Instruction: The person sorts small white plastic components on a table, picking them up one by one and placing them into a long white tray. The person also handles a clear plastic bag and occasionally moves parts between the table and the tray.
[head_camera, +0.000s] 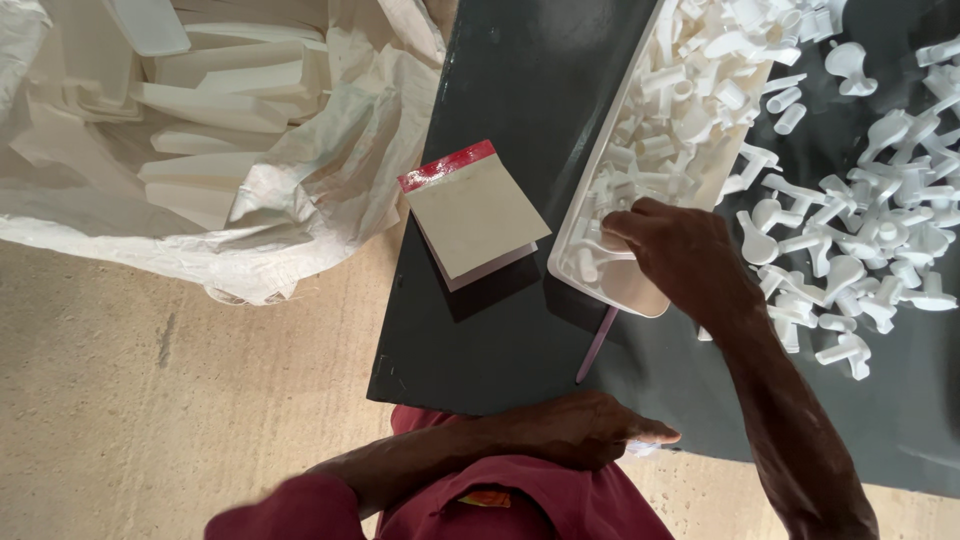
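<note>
Leftmost, a big white woven sack is seen on the concrete floor, mouth open, w/ flat white plastic pieces stacked inside. Next to it a dark grey table is set, its edge just beside the sack. On the table a small notepad w/ a red top strip is laid, blank page up, near the table's front-left corner. A thin pink stick is laid just right of the pad, partly under the tray's near end.

Low in the frame, the left hand is held at the table's front edge, above a maroon shirt; fingers curled closed, something small & white just showing at the fingertips — exact grip can't be told.

Further right, a long white tray is set at an angle, filled w/ small white plastic parts. The right hand is placed inside the tray's near end, fingers bent down into the parts & touching them; whether one is pinched can't be told.

Rightmost, more loose white parts, spoon-like in shape, are scattered over the table beside the tray.
</note>
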